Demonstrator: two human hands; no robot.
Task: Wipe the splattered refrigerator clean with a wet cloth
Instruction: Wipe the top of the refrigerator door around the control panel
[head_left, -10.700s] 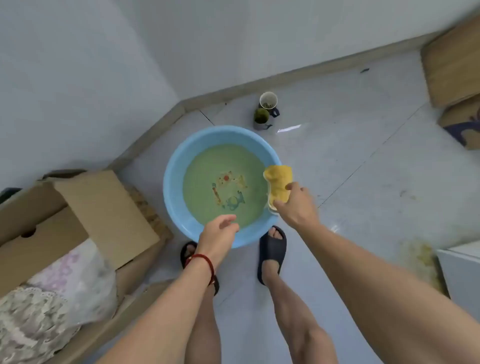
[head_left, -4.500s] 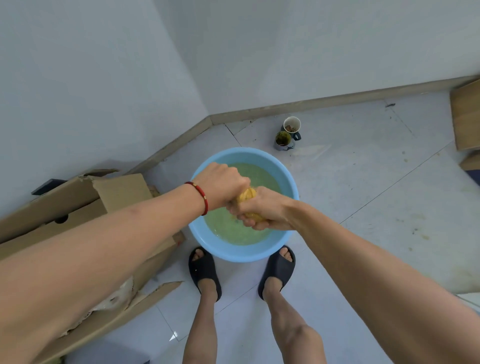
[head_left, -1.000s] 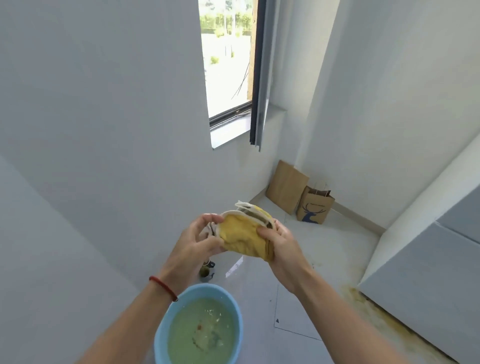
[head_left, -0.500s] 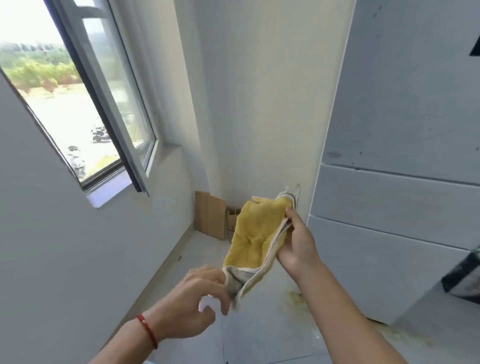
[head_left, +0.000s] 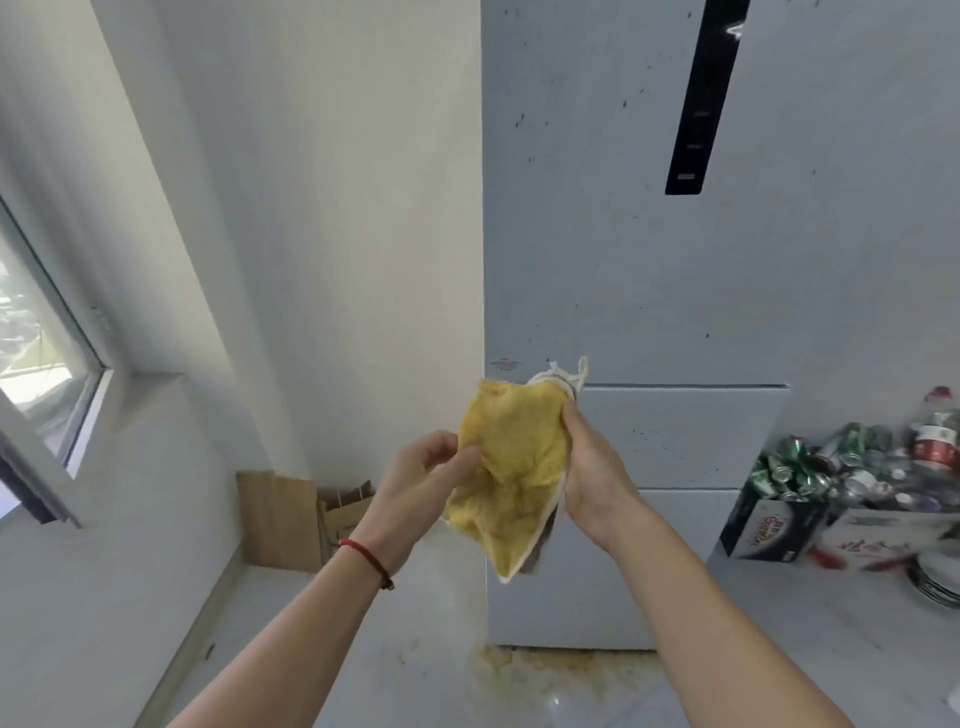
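The person stands facing the refrigerator (head_left: 675, 291), which fills the right half of the frame, its pale doors flecked with small dark splatters around the black panel (head_left: 701, 98) at the upper right. The yellow cloth (head_left: 511, 467) hangs in mid-frame, in front of the seam between the upper door and the drawer below, not yet touching the fridge. The right hand (head_left: 589, 478) has its grip closed on the cloth's right edge, thumb over the yellow side; the left hand (head_left: 421, 480) pinches the cloth's left edge with curled fingers.

It looks as if the cloth is being spread or refolded before the first wipe. To do that well, I would fold it into a flat pad that fills one palm, then start high near the black panel and work downward so drips get caught on later passes.

A yellowish stain (head_left: 550, 665) lies on the floor at the fridge's foot, and may be slippery. At the right edge a carton of crushed cans (head_left: 795, 488) and some stacked dishes (head_left: 935, 582) crowd the lower right side. Folded paper bags (head_left: 306, 514) lean in the corner at the left, below the window (head_left: 41, 353), well clear of the work.
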